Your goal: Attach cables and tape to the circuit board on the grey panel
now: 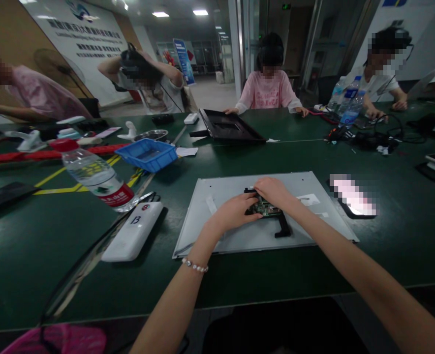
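A flat grey-white metal panel (235, 241), like the back of a display, lies on the green table in front of me. On its middle sits a green circuit board (267, 208) with a black bracket (284, 228) reaching out toward me. My left hand (235, 212) closes round the board's left end, thumb at the near edge and fingers at the far side. At the board's far edge, my right hand (271, 191) has its fingers curled and pressed together; what lies under those fingertips is hidden.
Right of the panel lies a phone (354, 196). On the left are a white power bank (134, 231), a water bottle (95, 174) and a blue tray (147, 153). A black display casing (235, 127) stands across the table, near a person in pink (267, 91).
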Available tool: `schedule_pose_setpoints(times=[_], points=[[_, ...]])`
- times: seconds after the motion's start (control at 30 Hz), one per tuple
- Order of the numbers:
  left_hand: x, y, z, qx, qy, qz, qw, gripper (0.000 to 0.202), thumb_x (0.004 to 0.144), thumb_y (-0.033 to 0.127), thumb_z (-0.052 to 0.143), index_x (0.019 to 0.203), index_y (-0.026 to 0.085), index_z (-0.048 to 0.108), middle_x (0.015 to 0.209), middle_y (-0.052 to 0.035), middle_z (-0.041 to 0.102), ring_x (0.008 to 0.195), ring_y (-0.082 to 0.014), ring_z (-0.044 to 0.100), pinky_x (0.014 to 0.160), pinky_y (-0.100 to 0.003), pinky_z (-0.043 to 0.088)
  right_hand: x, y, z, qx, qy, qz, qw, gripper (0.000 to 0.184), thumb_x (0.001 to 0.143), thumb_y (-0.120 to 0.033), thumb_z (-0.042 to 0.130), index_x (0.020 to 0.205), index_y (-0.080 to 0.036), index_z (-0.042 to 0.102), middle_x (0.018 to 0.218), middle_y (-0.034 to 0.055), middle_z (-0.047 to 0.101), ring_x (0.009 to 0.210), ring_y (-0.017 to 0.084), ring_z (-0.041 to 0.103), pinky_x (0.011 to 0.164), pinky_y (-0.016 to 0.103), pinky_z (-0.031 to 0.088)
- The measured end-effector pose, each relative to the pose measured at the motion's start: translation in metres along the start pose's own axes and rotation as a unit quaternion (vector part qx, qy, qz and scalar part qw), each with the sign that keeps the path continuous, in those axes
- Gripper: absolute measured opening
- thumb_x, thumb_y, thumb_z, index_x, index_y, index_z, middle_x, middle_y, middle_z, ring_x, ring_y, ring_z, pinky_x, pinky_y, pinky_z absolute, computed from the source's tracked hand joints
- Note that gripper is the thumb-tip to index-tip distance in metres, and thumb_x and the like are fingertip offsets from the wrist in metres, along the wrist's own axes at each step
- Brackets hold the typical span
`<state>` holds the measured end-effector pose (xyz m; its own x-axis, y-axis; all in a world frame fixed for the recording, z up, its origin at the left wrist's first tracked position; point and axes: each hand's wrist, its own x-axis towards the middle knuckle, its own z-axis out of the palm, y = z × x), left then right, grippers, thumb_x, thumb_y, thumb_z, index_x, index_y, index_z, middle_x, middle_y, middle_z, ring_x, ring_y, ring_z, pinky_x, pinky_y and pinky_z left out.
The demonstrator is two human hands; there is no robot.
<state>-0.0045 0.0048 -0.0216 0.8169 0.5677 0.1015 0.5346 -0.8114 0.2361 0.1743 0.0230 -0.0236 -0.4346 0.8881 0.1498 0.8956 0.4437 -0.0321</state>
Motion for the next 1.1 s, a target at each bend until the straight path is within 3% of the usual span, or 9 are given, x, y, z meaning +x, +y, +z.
schedule_pose_setpoints(times=[0.37,0.5,0.63,0.83,0.97,1.1], points=[[0.000,-0.001,0.001,-0.018,0.005,0.009,1.000,0.044,0.086,0.042,0.052,0.123,0.018,0.051,0.130,-0.0111,0.050,0.116,-0.0250,0.050,0.095,-0.039,0.042,0.002,0.004,0.004,0.096,0.002,0.018,0.995,0.025,0.088,-0.024,0.046,0.102,-0.018,0.066,0.104,0.0095,0.066,0.100,0.020,0.058,0.084,0.027,0.042],[0.000,0.000,0.001,-0.011,0.000,-0.004,1.000,0.047,0.086,0.044,0.051,0.123,0.017,0.051,0.133,-0.0122,0.048,0.118,-0.0257,0.048,0.097,-0.040,0.040,-0.004,0.013,-0.002,0.134,0.031,0.026,0.990,0.026,0.087,-0.025,0.047,0.105,-0.018,0.065,0.108,0.0081,0.066,0.103,0.020,0.058,0.089,0.028,0.041],[-0.001,0.001,-0.001,-0.007,-0.005,-0.013,1.000,0.049,0.086,0.046,0.050,0.124,0.016,0.050,0.136,-0.0125,0.045,0.120,-0.0259,0.046,0.099,-0.040,0.038,-0.027,0.042,-0.009,0.159,0.040,0.064,0.984,0.029,0.085,-0.025,0.050,0.107,-0.016,0.065,0.110,0.0088,0.065,0.103,0.021,0.058,0.092,0.032,0.041],[-0.001,0.004,-0.004,-0.008,-0.015,-0.023,1.000,0.050,0.087,0.047,0.049,0.127,0.017,0.048,0.137,-0.0117,0.045,0.120,-0.0254,0.046,0.100,-0.040,0.037,-0.084,0.091,-0.008,0.211,-0.014,0.149,0.966,0.033,0.078,-0.028,0.056,0.108,-0.016,0.065,0.109,0.0095,0.066,0.097,0.023,0.061,0.084,0.035,0.046],[-0.001,0.004,-0.004,-0.007,-0.011,-0.022,1.000,0.051,0.087,0.048,0.048,0.128,0.018,0.048,0.137,-0.0111,0.045,0.120,-0.0253,0.046,0.100,-0.041,0.037,-0.104,0.099,-0.006,0.217,-0.051,0.169,0.960,0.031,0.072,-0.025,0.060,0.102,-0.018,0.068,0.103,0.0088,0.067,0.092,0.023,0.062,0.082,0.035,0.047],[-0.001,0.004,-0.004,-0.007,-0.010,-0.020,1.000,0.051,0.087,0.048,0.049,0.128,0.017,0.048,0.137,-0.0115,0.044,0.120,-0.0254,0.046,0.100,-0.041,0.037,-0.105,0.097,-0.003,0.221,-0.060,0.175,0.958,0.030,0.069,-0.020,0.058,0.097,-0.019,0.069,0.094,0.0070,0.069,0.085,0.020,0.063,0.077,0.033,0.048]])
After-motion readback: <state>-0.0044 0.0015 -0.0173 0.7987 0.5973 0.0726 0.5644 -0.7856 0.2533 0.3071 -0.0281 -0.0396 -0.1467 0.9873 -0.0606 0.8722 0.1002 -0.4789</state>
